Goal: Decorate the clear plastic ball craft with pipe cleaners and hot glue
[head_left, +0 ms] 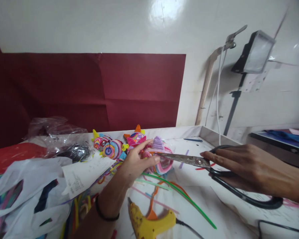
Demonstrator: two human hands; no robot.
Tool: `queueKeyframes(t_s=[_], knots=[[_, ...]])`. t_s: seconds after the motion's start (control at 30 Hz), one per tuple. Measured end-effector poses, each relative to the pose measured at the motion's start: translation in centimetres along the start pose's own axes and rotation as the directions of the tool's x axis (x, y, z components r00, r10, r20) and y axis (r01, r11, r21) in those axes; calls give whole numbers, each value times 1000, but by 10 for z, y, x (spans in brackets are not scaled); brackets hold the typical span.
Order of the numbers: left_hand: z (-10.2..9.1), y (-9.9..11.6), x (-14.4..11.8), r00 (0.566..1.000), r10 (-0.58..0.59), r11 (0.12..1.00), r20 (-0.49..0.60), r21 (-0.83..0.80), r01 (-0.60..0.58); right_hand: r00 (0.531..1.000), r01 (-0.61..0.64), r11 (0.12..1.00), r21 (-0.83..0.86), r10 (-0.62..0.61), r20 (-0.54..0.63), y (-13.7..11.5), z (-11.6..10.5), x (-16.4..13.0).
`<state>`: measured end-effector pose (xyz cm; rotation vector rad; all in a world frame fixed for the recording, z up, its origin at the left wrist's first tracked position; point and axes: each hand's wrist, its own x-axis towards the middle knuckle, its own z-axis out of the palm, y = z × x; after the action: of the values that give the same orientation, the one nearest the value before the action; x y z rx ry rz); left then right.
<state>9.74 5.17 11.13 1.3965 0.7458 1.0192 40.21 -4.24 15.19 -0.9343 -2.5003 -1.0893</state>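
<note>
My left hand (136, 162) is closed around a pink craft piece (164, 170) that looks made of coiled pipe cleaners, with a lilac cone (157, 143) on top. In my right hand (254, 171) are large black-handled scissors (184, 159), worn and stained along the blades. The blade tips reach the craft piece beside my left thumb; whether they grip a strand I cannot tell. Just beyond my left hand sit two colourful coiled pieces, one with a blue spiral (109, 151) and one with an orange tip (138, 128).
A yellow glue gun (151, 225) lies in front, its cord running right. Green pipe cleaners (189, 200) cross the white table. White plastic bags (27, 189) and a paper slip (82, 177) are at left. A pen (193, 140) lies near the back rim. A lamp (257, 53) stands at right.
</note>
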Motion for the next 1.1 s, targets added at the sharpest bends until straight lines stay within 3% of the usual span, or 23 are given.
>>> queueKeyframes(t_s=[0.1,0.47,0.83,1.1], knots=[[-1,-1,2,1000,13,1000,1,12,-13,998,45,998,46,-47,48,-1,-7,5],[4,5,-2,1000,-30,998,1,53,30,994,-29,996,79,21,103,-7,-21,12],[4,4,-3,1000,-9,999,-1,43,9,995,14,998,65,-20,101,-4,-27,15],[5,6,-5,1000,-13,999,-9,48,13,997,58,997,-55,-55,52,-5,-25,17]])
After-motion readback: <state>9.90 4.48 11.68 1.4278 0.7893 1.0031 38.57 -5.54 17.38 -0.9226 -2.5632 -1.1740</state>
